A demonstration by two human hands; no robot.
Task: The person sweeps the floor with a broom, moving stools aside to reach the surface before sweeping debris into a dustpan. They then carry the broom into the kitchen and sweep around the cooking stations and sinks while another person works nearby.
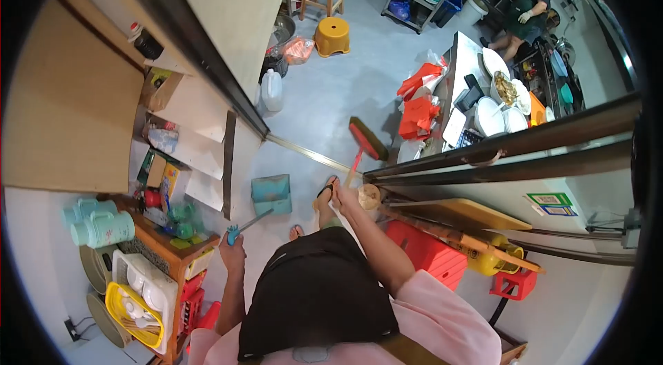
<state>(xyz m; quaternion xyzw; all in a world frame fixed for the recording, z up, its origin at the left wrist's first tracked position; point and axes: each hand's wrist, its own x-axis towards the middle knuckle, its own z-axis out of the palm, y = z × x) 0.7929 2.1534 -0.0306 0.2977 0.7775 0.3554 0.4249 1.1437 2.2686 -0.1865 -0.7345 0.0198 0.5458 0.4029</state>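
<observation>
My left hand point(233, 244) is closed around the blue top of a long-handled dustpan point(271, 192), whose teal pan rests on the floor in front of me. A red broom point(364, 138) with dark bristles is held in my right hand point(342, 194), fingers wrapped round its handle. The broom head lies on the floor just past the metal door track, ahead and to the right of the dustpan. Broom and dustpan are apart. Whether any dirt lies in the pan is too small to tell.
A doorway track point(311, 156) crosses the floor ahead. Beyond it stand a yellow stool point(333, 36), a plastic jug point(272, 90) and a counter with dishes point(489, 116). A co-worker point(530, 14) is at the far right. Red stools point(431, 254) stand to my right, shelves point(197, 151) to my left.
</observation>
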